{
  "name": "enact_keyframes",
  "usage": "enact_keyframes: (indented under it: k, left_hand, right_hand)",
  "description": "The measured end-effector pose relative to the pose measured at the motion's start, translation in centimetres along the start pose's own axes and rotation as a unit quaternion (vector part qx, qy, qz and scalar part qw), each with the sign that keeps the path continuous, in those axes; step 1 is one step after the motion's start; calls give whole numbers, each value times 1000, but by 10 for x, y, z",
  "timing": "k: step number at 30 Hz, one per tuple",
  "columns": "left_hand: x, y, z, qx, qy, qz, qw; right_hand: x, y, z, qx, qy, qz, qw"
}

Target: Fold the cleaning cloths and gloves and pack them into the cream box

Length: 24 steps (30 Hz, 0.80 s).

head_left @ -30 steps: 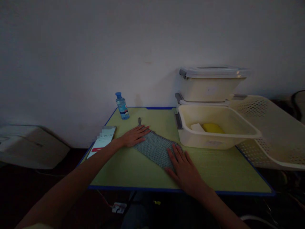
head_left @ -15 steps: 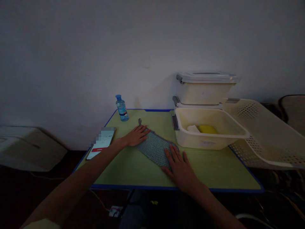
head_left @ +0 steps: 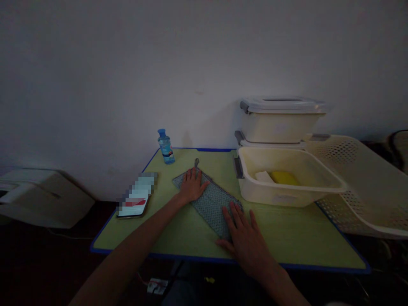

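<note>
A grey-blue textured cloth (head_left: 212, 206) with a dark edging and a small hanging loop at its far corner lies folded on the green table (head_left: 178, 231). My left hand (head_left: 191, 187) rests on the far left part of the cloth, fingers stretched out and palm down. On its near right end lies my right hand (head_left: 245, 233), flat with the fingers spread. The parts of the cloth under both palms are hidden.
A blue bottle (head_left: 166, 148) stands at the table's back left, with a phone (head_left: 137, 197) nearer me. To the right, an open cream bin (head_left: 287, 199) holds a yellow item and a white one. Behind it are stacked lidded boxes (head_left: 283, 127); a perforated basket (head_left: 360, 178) stands further right.
My left hand has shifted right along the cloth, uncovering its left corner. My right hand stays spread on the near end. The whole view has shifted slightly.
</note>
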<state>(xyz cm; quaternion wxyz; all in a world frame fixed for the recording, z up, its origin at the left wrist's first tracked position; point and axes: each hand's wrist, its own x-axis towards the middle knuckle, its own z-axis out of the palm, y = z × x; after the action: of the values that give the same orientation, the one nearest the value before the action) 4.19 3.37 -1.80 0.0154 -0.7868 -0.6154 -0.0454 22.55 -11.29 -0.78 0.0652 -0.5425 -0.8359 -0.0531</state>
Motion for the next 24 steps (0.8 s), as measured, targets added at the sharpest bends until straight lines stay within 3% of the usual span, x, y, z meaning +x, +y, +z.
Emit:
enact_keyframes:
  k: [13,20,24]
  left_hand:
    - [51,-20,-1,-5,-33,198,980]
    - [47,-18,-9,-1,-7,223,975]
    - [27,-6,-21,-8,29,216,976]
  right_hand:
    - [5,-21,-7,18,-29,-24,999]
    - [-1,-18,-4,74,-20,-25,997]
    - [0,-9,-7,94,-34,-27,995]
